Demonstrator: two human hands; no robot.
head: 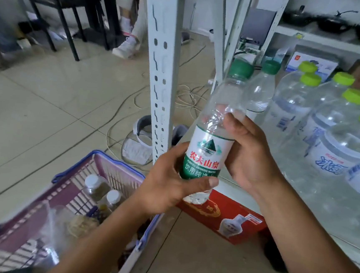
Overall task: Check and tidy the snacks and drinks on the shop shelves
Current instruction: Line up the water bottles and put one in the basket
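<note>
Head view: tiled floor lies open left of the perforated metal shelf post. Clear plastic water bottle, green cap, held tilted before the shelf: left hand grips its labelled base, right hand grips its ribbed middle. Slatted plastic basket below left.

Left hand low, thumb and fingers curled round a bottle, right hand gripping it higher, bare forearms reaching forward

Small shop, metal shelving, stocked water bottles, shopping basket
</note>
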